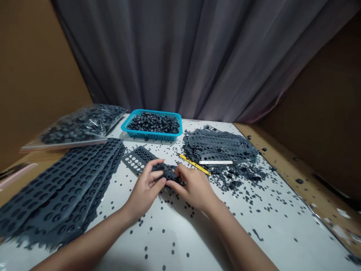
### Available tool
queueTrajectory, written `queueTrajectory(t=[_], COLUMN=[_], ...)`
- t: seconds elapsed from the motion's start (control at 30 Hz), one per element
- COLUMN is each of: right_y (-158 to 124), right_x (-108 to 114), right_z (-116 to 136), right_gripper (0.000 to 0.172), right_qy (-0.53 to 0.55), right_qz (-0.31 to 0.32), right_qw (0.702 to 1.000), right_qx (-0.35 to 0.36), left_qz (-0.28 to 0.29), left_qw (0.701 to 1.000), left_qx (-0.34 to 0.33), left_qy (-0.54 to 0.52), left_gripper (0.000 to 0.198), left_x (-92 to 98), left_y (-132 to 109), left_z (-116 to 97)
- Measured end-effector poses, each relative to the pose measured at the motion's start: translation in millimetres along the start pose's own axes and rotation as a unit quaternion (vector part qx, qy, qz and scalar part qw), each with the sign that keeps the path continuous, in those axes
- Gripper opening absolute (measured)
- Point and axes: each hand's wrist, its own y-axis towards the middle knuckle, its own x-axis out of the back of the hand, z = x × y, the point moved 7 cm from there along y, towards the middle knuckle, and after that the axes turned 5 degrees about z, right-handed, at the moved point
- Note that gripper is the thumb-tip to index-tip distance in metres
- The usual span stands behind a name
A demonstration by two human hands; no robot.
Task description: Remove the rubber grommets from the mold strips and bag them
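Observation:
Both my hands work at the middle of the white table. My left hand (pixel 146 187) and my right hand (pixel 194 188) pinch a dark grey moulded rubber sheet (pixel 168 174) between them, bending it. The sheet's far end (pixel 138 160) lies flat on the table, showing punched holes and a row of rubber rings. Small black rubber pieces (pixel 169 203) are scattered around both hands. A yellow strip (pixel 194 164) lies just beyond my right hand, and a white strip (pixel 216 162) lies next to it.
A stack of moulded sheets (pixel 56 195) lies at the left, and punched sheets (pixel 220 145) are heaped at the right. A blue plastic basket (pixel 152 126) holds rubber pieces. A clear bag (pixel 81 126) of them lies at the back left. Cardboard walls and a grey curtain surround the table.

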Motion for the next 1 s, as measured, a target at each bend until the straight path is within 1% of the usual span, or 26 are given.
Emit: queueTrajectory(t=[0.07, 0.17, 0.27, 0.33, 0.37, 0.4, 0.47, 0.53, 0.63, 0.73, 0.87, 0.93, 1.0], right_y=[1.3, 3.2, 4.4, 4.7, 4.7, 4.7, 4.5, 4.1, 2.9, 1.7, 1.4, 1.7, 2.1], right_x=[-2.8, -8.0, -9.5, -6.9, -5.6, -4.6, -4.0, -4.4, -4.5, -6.3, -12.6, -16.8, -21.2], right_z=[-3.3, -6.2, -8.2, -9.3, -9.4, -9.1, -6.7, -3.8, 0.2, 4.8, 10.6, 13.1, 15.1], right_gripper=[0.024, 0.021, 0.02, 0.018, 0.017, 0.016, 0.015, 0.014, 0.012, 0.012, 0.015, 0.018, 0.02], right_qy=[-0.012, -0.001, 0.048, 0.086, 0.1, 0.109, 0.114, 0.111, 0.104, 0.091, 0.042, 0.019, 0.02], right_qz=[0.007, 0.019, 0.007, -0.021, -0.034, -0.044, -0.053, -0.056, -0.065, -0.063, -0.036, -0.015, 0.008], right_qw=[1.0, 0.999, 0.998, 0.995, 0.994, 0.993, 0.992, 0.992, 0.992, 0.992, 0.996, 0.996, 0.996], right_qx=[-0.016, -0.035, -0.041, -0.034, -0.026, -0.017, 0.003, 0.017, 0.03, 0.052, 0.075, 0.082, 0.089], left_qz=[-0.002, -0.044, -0.111, -0.131, -0.123, -0.103, -0.056, -0.034, -0.027, -0.023, -0.02, -0.013, -0.006], left_qw=[1.0, 0.998, 0.983, 0.964, 0.959, 0.958, 0.958, 0.949, 0.929, 0.936, 0.958, 0.954, 0.939], left_qx=[0.005, 0.009, -0.022, -0.042, -0.043, -0.037, -0.021, -0.02, -0.057, -0.079, -0.067, -0.075, -0.098], left_qy=[0.012, 0.047, 0.146, 0.228, 0.252, 0.265, 0.28, 0.314, 0.363, 0.341, 0.277, 0.291, 0.33], left_gripper=[0.045, 0.044, 0.029, 0.023, 0.023, 0.024, 0.029, 0.033, 0.033, 0.033, 0.039, 0.041, 0.042], left_x=[-0.3, 6.0, 17.3, 20.8, 20.3, 18.4, 12.6, 8.0, 2.5, 1.4, 4.9, 5.1, 5.2], left_y=[0.9, 3.0, 3.3, 2.9, 3.1, 3.6, 3.6, 2.1, 0.0, 0.9, 4.3, 5.2, 6.0], left_z=[4.5, 11.3, 6.3, -0.9, -2.8, -3.1, -2.0, -3.8, -12.7, -16.0, -5.7, -1.7, -1.7])
